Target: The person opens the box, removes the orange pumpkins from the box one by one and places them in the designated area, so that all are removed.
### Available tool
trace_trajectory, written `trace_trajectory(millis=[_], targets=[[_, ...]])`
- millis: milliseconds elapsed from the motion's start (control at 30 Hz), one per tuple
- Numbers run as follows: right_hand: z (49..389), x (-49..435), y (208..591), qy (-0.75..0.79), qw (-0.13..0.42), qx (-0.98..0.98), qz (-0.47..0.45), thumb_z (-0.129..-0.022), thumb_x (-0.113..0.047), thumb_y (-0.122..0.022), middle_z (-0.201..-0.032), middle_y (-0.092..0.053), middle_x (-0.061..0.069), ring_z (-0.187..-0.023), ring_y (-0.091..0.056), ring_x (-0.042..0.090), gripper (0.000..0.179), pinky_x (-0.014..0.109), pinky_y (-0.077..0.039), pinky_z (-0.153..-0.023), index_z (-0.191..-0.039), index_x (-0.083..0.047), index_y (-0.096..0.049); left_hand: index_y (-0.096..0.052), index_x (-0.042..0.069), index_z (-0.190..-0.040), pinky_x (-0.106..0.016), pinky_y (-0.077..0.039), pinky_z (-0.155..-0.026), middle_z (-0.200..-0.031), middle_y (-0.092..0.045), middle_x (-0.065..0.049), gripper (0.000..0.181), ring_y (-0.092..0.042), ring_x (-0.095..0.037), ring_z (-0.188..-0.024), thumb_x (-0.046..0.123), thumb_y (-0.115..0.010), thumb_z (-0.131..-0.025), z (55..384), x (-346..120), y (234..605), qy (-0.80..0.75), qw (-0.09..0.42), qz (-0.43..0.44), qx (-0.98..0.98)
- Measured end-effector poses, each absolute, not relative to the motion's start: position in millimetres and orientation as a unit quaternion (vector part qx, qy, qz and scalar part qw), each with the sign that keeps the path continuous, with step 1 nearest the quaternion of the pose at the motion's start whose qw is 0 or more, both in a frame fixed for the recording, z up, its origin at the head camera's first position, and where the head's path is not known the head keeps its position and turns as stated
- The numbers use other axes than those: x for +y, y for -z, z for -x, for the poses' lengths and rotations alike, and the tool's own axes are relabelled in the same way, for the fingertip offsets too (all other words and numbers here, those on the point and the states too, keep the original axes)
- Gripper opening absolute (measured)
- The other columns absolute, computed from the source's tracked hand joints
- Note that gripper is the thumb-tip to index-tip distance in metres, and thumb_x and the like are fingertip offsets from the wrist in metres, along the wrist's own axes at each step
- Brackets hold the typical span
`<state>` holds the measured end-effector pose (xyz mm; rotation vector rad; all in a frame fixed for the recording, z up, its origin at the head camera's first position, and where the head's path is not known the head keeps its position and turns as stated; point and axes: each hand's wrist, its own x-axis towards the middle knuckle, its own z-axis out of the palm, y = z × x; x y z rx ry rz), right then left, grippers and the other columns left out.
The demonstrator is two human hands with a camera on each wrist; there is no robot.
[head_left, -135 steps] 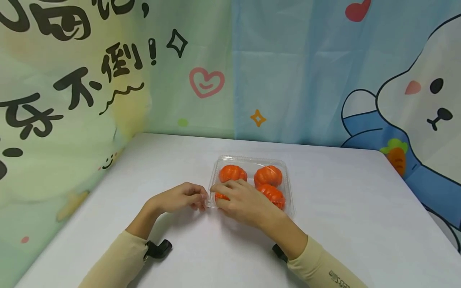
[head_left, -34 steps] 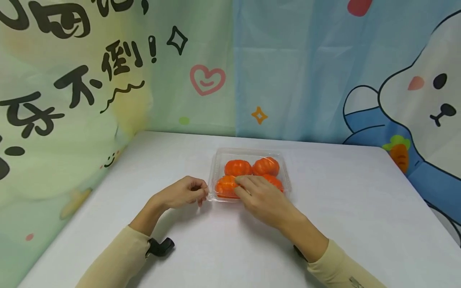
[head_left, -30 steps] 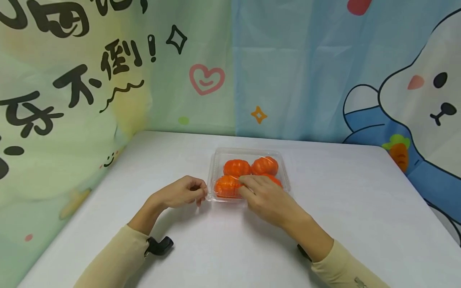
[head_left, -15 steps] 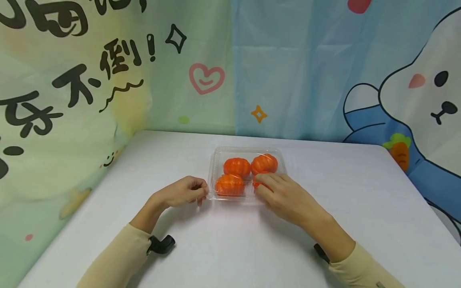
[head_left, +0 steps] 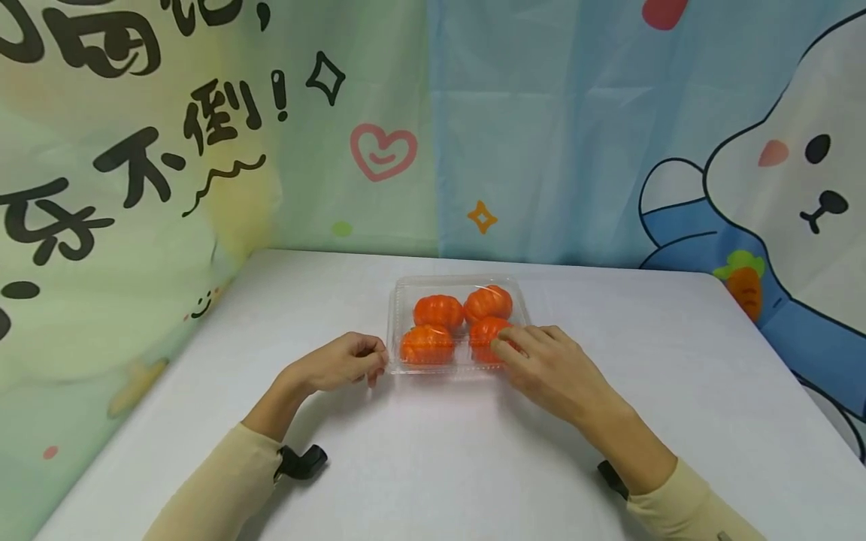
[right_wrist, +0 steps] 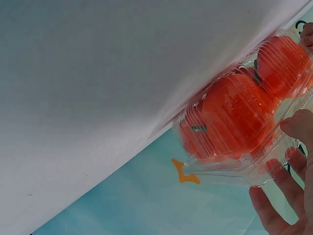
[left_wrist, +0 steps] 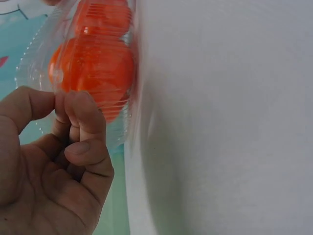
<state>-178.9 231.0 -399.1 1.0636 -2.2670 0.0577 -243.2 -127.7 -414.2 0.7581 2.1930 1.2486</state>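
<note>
A clear plastic box (head_left: 462, 362) with a ribbed wall stands on the white table in the head view. Inside are several orange, ribbed, pumpkin-like fruits (head_left: 428, 344), two of them in the front row. At the front left corner my left hand (head_left: 343, 363) pinches the rim between thumb and fingertips, as the left wrist view also shows. My right hand (head_left: 556, 370) is at the front right corner, fingers loosely bent and spread, fingertips right at the box edge. Its thumb (right_wrist: 299, 122) stands apart from the fingers (right_wrist: 286, 188) in the right wrist view.
The white table (head_left: 433, 466) runs back to a printed cloth backdrop (head_left: 541, 135) with a cartoon bear and writing. A black wrist camera (head_left: 302, 461) sits at the left sleeve, another (head_left: 612, 479) at the right one.
My right hand has travelled right along the front of the box, from the left part to the right corner, uncovering the front fruits. My left hand has stayed at the left corner.
</note>
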Motion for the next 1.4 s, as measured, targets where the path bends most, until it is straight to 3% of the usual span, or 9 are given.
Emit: trace_trajectory(millis=[300,500,600,733,867,967,1067,1133,1400], targets=[[178.9,232.0,400.2,-0.004,0.318,-0.830,-0.459,-0.075,0.003,-0.085,-0.109,-0.067,0.015,-0.088,-0.068,0.034,0.035,0.044,-0.060,-0.078,-0.104,-0.008,-0.068,-0.067,-0.002,-0.100,-0.023,-0.041,-0.060,-0.078,-0.063,-0.006,0.026,-0.051,-0.019,-0.067,0.020,-0.055,-0.106,241.2,-128.6,421.5,-0.481,0.256,-0.239,0.803],[181.3,233.1,401.9,0.001,0.345,-0.799,-0.492,-0.094,0.007,-0.060,-0.110,-0.067,0.018,-0.087,-0.066,0.034,0.013,0.040,-0.060,-0.075,-0.100,-0.002,-0.066,-0.062,0.001,-0.097,-0.023,-0.042,-0.064,-0.080,-0.060,-0.006,0.022,-0.052,-0.021,-0.072,0.021,-0.057,-0.105,239.7,-126.9,422.6,-0.486,0.246,-0.251,0.800],[181.9,232.6,402.5,0.007,0.348,-0.797,-0.494,-0.105,0.004,-0.046,-0.111,-0.067,0.017,-0.090,-0.065,0.034,0.022,0.039,-0.059,-0.076,-0.101,-0.001,-0.066,-0.059,0.004,-0.095,-0.023,-0.041,-0.065,-0.080,-0.059,-0.006,0.018,-0.053,-0.020,-0.074,0.018,-0.058,-0.104,238.0,-125.3,421.6,-0.480,0.237,-0.267,0.802],[181.9,231.6,402.8,0.003,0.340,-0.806,-0.484,-0.094,0.008,-0.063,-0.114,-0.064,0.018,-0.095,-0.064,0.036,0.015,0.042,-0.058,-0.079,-0.104,-0.001,-0.066,-0.056,0.006,-0.092,-0.023,-0.040,-0.064,-0.079,-0.059,-0.005,0.015,-0.055,-0.022,-0.074,0.016,-0.058,-0.103,235.8,-121.4,419.6,-0.466,0.215,-0.288,0.809],[180.4,230.9,403.2,-0.002,0.326,-0.820,-0.471,-0.073,0.010,-0.083,-0.118,-0.063,0.019,-0.097,-0.064,0.037,0.040,0.044,-0.059,-0.082,-0.108,-0.001,-0.066,-0.056,0.006,-0.091,-0.022,-0.038,-0.061,-0.076,-0.060,-0.004,0.013,-0.054,-0.020,-0.071,0.013,-0.057,-0.102,235.8,-117.9,421.3,-0.461,0.184,-0.290,0.818],[179.1,230.2,402.8,-0.002,0.319,-0.825,-0.466,-0.079,0.008,-0.081,-0.119,-0.063,0.019,-0.097,-0.064,0.037,0.034,0.044,-0.059,-0.083,-0.108,-0.001,-0.066,-0.057,0.007,-0.090,-0.022,-0.037,-0.059,-0.074,-0.062,-0.004,0.010,-0.050,-0.015,-0.067,0.010,-0.056,-0.100,236.2,-116.5,422.6,-0.455,0.160,-0.283,0.829],[178.6,229.3,402.1,-0.007,0.317,-0.828,-0.463,-0.098,0.002,-0.065,-0.120,-0.064,0.020,-0.098,-0.065,0.038,0.012,0.044,-0.059,-0.085,-0.109,-0.001,-0.067,-0.057,0.008,-0.089,-0.022,-0.036,-0.057,-0.075,-0.063,-0.003,0.007,-0.049,-0.013,-0.067,0.008,-0.057,-0.097,235.2,-115.6,421.7,-0.450,0.145,-0.277,0.837],[178.6,228.9,401.6,-0.012,0.320,-0.828,-0.461,-0.106,-0.003,-0.053,-0.120,-0.065,0.019,-0.098,-0.066,0.037,0.014,0.044,-0.059,-0.085,-0.108,-0.001,-0.067,-0.057,0.008,-0.089,-0.022,-0.036,-0.057,-0.075,-0.064,-0.003,0.007,-0.049,-0.013,-0.066,0.008,-0.057,-0.096,234.3,-114.7,420.4,-0.447,0.141,-0.275,0.839],[181.9,229.0,402.8,-0.035,0.353,-0.815,-0.458,-0.096,0.005,-0.064,-0.117,-0.067,0.021,-0.093,-0.067,0.038,0.012,0.046,-0.060,-0.080,-0.108,0.004,-0.065,-0.058,0.005,-0.096,-0.024,-0.046,-0.059,-0.085,-0.071,-0.013,0.013,-0.062,-0.027,-0.071,0.013,-0.051,-0.102,233.7,-108.3,417.7,-0.474,0.164,-0.235,0.833]])
